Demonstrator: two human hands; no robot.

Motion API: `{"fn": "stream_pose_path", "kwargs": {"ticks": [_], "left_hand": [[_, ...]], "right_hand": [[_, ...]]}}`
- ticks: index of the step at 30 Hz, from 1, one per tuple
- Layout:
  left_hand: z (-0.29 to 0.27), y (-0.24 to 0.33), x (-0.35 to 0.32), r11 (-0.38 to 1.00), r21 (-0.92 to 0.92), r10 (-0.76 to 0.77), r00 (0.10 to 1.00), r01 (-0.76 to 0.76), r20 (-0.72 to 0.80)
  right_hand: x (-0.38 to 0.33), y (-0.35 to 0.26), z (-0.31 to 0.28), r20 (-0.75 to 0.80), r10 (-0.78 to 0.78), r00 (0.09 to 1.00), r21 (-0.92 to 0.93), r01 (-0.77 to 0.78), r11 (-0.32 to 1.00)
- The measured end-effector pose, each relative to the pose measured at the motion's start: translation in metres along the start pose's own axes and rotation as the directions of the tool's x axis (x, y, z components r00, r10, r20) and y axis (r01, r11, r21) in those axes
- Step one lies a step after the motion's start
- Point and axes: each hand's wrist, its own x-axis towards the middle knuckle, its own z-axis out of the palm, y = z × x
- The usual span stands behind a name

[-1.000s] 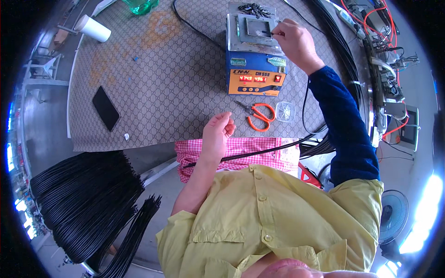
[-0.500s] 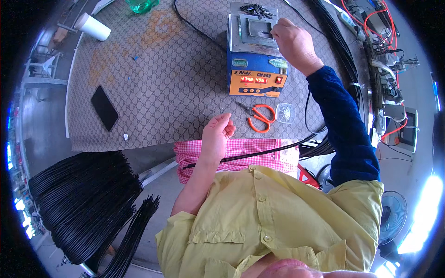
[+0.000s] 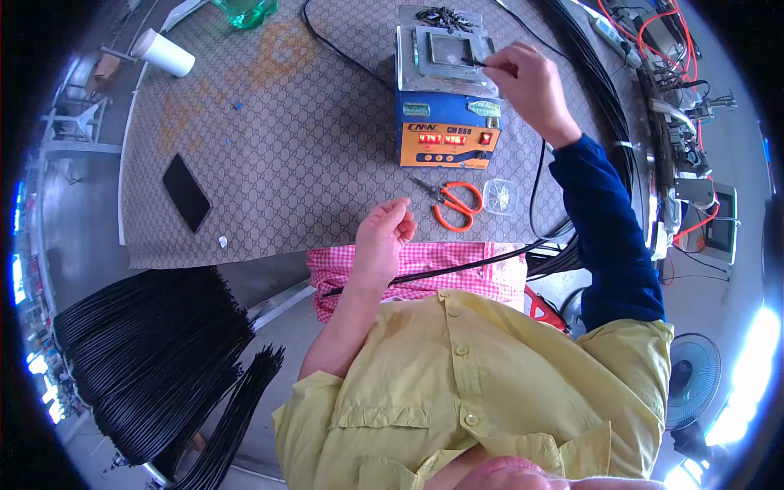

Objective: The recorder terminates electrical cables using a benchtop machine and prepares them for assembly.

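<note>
My right hand (image 3: pixel 532 88) reaches over the right side of a blue and orange solder pot (image 3: pixel 447 131) with a lit red display. Its thumb and forefinger pinch a short thin black piece (image 3: pixel 474 62), whose tip lies over the square opening in the pot's metal top (image 3: pixel 416 80). Near the table's front edge, my left hand (image 3: pixel 382 231) is closed with thumb against fingertips; anything in it is too small to make out. To its right lie orange-handled scissors (image 3: pixel 459 208) and a clear plastic dish (image 3: pixel 500 197) with small bits in it.
Black scraps (image 3: pixel 445 18) are heaped behind the opening. A dark phone (image 3: pixel 186 193) and a white cup (image 3: pixel 163 53) lie on the left of the patterned table. Bundled black cables (image 3: pixel 155 359) hang at lower left; more cables (image 3: pixel 600 73) run along the right.
My right hand has shifted slightly right and down, and the black piece in its fingers now shows. My left hand has stayed almost still.
</note>
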Motion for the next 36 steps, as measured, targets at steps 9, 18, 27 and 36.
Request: {"fn": "stream_pose_path", "kwargs": {"ticks": [9, 18, 27, 36], "left_hand": [[0.053, 0.031, -0.014, 0.987, -0.061, 0.158, 0.958, -0.148, 0.240], [0.092, 0.041, -0.033, 0.987, -0.058, 0.163, 0.933, -0.152, 0.322], [0.093, 0.034, -0.044, 0.995, -0.023, 0.104, 0.935, -0.102, 0.340], [0.091, 0.028, -0.049, 0.997, -0.025, 0.075, 0.943, -0.071, 0.324]], "right_hand": [[-0.061, -0.048, -0.022, 0.533, 0.399, 0.746, 0.798, -0.600, 0.055], [-0.104, -0.061, -0.013, 0.574, 0.346, 0.742, 0.809, -0.580, -0.097], [-0.125, -0.067, -0.012, 0.384, 0.329, 0.863, 0.881, -0.449, 0.149], [-0.136, -0.083, -0.018, 0.258, 0.336, 0.906, 0.884, -0.361, 0.296]]}}
